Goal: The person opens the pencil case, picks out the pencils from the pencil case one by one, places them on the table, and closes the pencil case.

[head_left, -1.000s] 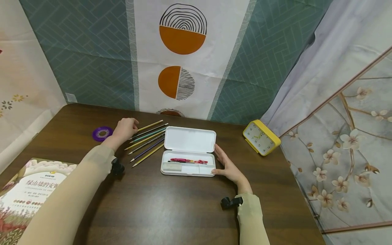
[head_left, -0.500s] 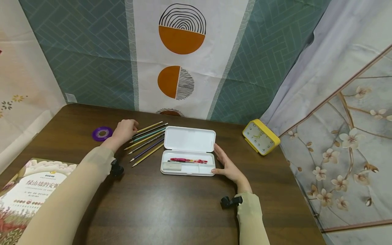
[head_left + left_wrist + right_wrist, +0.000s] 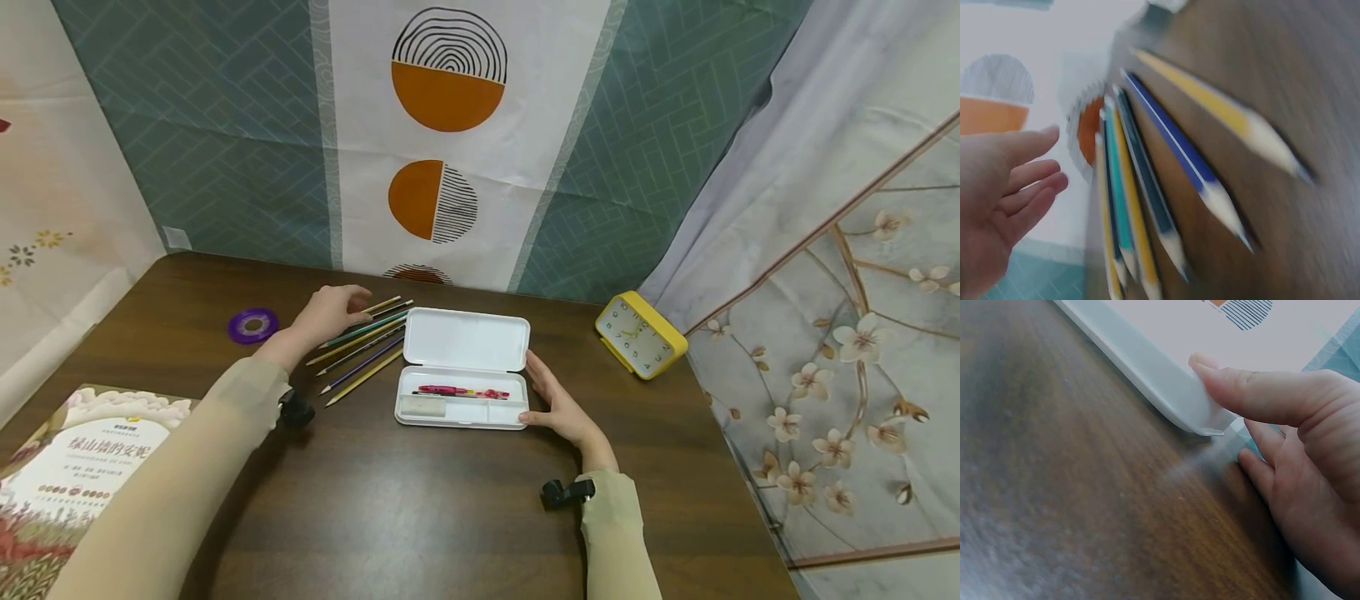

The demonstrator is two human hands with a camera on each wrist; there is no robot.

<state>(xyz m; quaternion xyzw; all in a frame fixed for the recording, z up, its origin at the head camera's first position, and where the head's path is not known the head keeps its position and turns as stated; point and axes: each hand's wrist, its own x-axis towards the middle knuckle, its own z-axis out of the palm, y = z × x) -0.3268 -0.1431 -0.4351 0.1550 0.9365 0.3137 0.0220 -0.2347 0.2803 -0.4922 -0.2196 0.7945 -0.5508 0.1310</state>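
My left hand [image 3: 327, 315] hovers over the upper ends of several pencils lying side by side on the table, its fingers fairly straight and holding nothing. In the left wrist view a yellow pencil [image 3: 1210, 100] and a blue pencil [image 3: 1169, 134] lie apart from a tighter cluster that includes a teal pencil [image 3: 1116, 194]. A white pencil case [image 3: 504, 414] stands with its lid [image 3: 467, 339] raised. Inside are a red pen [image 3: 446, 390] and a pale block [image 3: 422, 407]. My right hand [image 3: 562, 414] rests at the case's right end, thumb touching the rim, fingers extended beside it.
A purple ring-shaped roll [image 3: 238, 330] lies left of my left hand. A book [image 3: 97, 454] is partly under the left sleeve. The yellow clock [image 3: 637, 337] stands at the back right. A patterned cloth [image 3: 262, 150] hangs behind the table [image 3: 435, 517].
My left hand has moved right and slightly up over the pencils, and its fingers have spread. The right hand and the pencil case stay put.
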